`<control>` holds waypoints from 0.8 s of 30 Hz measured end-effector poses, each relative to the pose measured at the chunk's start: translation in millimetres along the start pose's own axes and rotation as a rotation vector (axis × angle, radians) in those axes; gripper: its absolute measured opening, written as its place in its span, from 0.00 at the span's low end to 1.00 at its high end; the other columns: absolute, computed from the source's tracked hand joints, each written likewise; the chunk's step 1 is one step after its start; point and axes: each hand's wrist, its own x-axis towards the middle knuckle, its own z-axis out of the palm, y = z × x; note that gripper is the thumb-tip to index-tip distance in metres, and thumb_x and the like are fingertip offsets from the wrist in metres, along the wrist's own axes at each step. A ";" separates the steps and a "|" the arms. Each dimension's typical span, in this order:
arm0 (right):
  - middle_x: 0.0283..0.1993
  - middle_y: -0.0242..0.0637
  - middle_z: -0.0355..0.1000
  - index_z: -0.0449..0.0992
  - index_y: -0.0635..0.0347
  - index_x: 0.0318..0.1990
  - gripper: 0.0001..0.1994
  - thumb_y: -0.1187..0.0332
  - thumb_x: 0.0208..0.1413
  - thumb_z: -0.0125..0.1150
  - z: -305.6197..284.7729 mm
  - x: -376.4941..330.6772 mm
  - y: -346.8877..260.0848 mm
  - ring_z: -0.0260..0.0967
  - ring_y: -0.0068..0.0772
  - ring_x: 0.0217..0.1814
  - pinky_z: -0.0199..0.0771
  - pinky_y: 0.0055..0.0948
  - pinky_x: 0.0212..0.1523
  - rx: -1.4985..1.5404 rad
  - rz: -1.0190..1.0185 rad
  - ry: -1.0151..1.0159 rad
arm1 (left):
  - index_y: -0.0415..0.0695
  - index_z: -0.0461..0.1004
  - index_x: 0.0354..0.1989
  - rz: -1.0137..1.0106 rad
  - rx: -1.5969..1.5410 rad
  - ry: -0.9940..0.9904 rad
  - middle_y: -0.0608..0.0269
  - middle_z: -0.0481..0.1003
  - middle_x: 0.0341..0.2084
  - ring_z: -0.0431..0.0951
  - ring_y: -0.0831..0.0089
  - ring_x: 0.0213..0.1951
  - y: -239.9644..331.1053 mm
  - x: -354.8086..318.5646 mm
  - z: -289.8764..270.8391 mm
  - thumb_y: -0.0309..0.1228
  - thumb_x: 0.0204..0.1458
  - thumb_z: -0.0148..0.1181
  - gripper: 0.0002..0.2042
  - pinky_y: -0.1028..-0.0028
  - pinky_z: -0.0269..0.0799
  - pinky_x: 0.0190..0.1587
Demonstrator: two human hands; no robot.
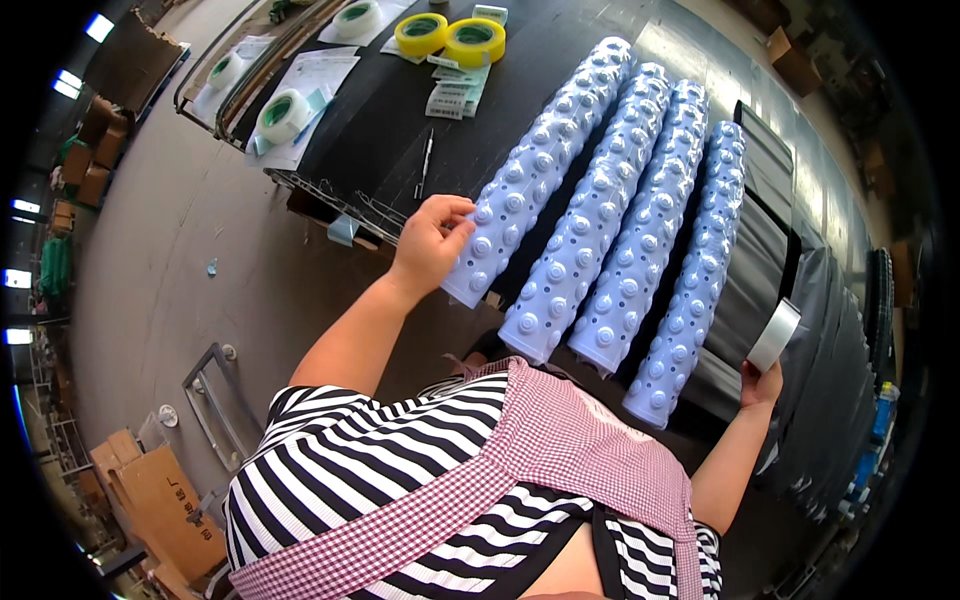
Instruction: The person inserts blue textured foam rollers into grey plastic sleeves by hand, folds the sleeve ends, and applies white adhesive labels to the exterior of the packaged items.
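Observation:
Several pale blue rolled bath mats (pixel 538 165) with raised round studs lie side by side at a slant on the black tabletop, their near ends at the table's front edge. My left hand (pixel 433 243) is at the lower left side of the leftmost roll, its fingers curled in and the fingertips overlapping the roll's edge. Whatever may be pinched between them is too small to make out. Out to the right, past the rightmost roll (pixel 690 290), my right hand (pixel 762 386) grips a wide silvery roll of tape (pixel 774 336) by its lower end.
Two yellow tape rolls (pixel 474 42) sit at the back near labels (pixel 455 96); a pen (pixel 425 165) lies left of the mats. White tape rolls (pixel 284 115) rest on papers at the left. Black sheeting (pixel 820 340) hangs at the right. A wheeled metal frame (pixel 215 405) and cardboard (pixel 165 510) stand on the floor.

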 end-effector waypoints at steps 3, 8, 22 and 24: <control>0.45 0.31 0.77 0.73 0.54 0.53 0.13 0.63 0.64 0.54 97.6 -62.0 -9.8 0.78 0.28 0.43 0.81 0.28 0.35 -0.012 -0.103 -0.168 | 0.37 0.81 0.34 0.295 0.145 -0.131 0.59 0.79 0.38 0.79 0.71 0.37 59.1 4.2 15.2 0.25 0.55 0.65 0.04 0.74 0.74 0.42; 0.43 0.33 0.78 0.76 0.66 0.52 0.13 0.67 0.64 0.60 294.7 -132.0 11.5 0.74 0.23 0.42 0.73 0.25 0.46 -0.091 -0.181 -0.622 | 0.46 0.42 0.76 0.071 -0.571 -0.432 0.52 0.67 0.61 0.71 0.63 0.60 96.6 -5.4 58.7 0.47 0.55 0.69 0.48 0.62 0.68 0.61; 0.56 0.46 0.72 0.75 0.63 0.56 0.22 0.70 0.53 0.67 245.3 -145.5 17.0 0.70 0.47 0.58 0.68 0.40 0.62 -0.779 -0.999 -0.282 | 0.52 0.66 0.58 -0.540 -0.458 -0.027 0.63 0.76 0.49 0.79 0.65 0.48 -110.9 117.9 -237.2 0.38 0.57 0.64 0.22 0.61 0.80 0.45; 0.60 0.48 0.68 0.69 0.63 0.62 0.31 0.64 0.51 0.72 192.3 -136.1 17.3 0.65 0.51 0.62 0.63 0.42 0.65 -1.101 -1.051 0.153 | 0.53 0.67 0.58 -0.594 -0.336 -0.039 0.64 0.76 0.48 0.78 0.66 0.47 -120.9 138.0 -229.4 0.42 0.57 0.64 0.22 0.62 0.78 0.45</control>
